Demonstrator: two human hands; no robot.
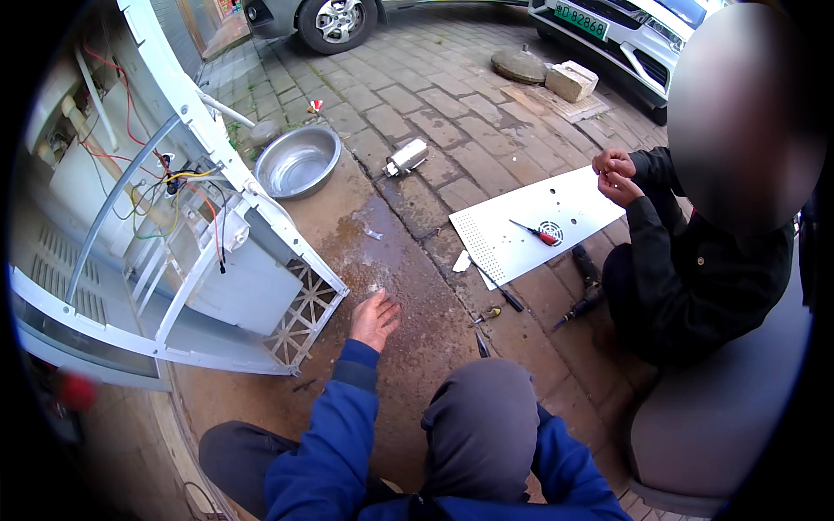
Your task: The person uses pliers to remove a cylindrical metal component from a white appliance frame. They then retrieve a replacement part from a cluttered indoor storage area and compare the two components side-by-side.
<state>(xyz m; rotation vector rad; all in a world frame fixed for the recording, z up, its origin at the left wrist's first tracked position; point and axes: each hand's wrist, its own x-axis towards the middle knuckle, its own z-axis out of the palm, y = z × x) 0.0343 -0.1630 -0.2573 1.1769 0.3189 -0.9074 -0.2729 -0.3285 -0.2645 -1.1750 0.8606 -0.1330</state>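
Observation:
My left hand (375, 321) reaches out low over wet, stained ground, fingers stretched forward and nothing clearly held. Close beside it is the grid-like base corner (308, 317) of a white appliance (230, 165), which looks like a washing machine with its inside exposed. Loose coloured wires (178, 182) and a grey hose (117, 208) show within it. A small clear scrap (373, 234) lies on the ground beyond my fingers. My right sleeve (569, 460) shows beside my raised knee (482, 417), which hides my right hand.
A metal basin (300, 162) and silver cylinder (406, 159) stand ahead. Right, a white perforated panel (521, 204) bears a red-handled screwdriver (546, 237); a black-handled tool (511, 299) touches its edge. A person (695, 278) crouches beside it, hands together. Cars (339, 22) are parked behind.

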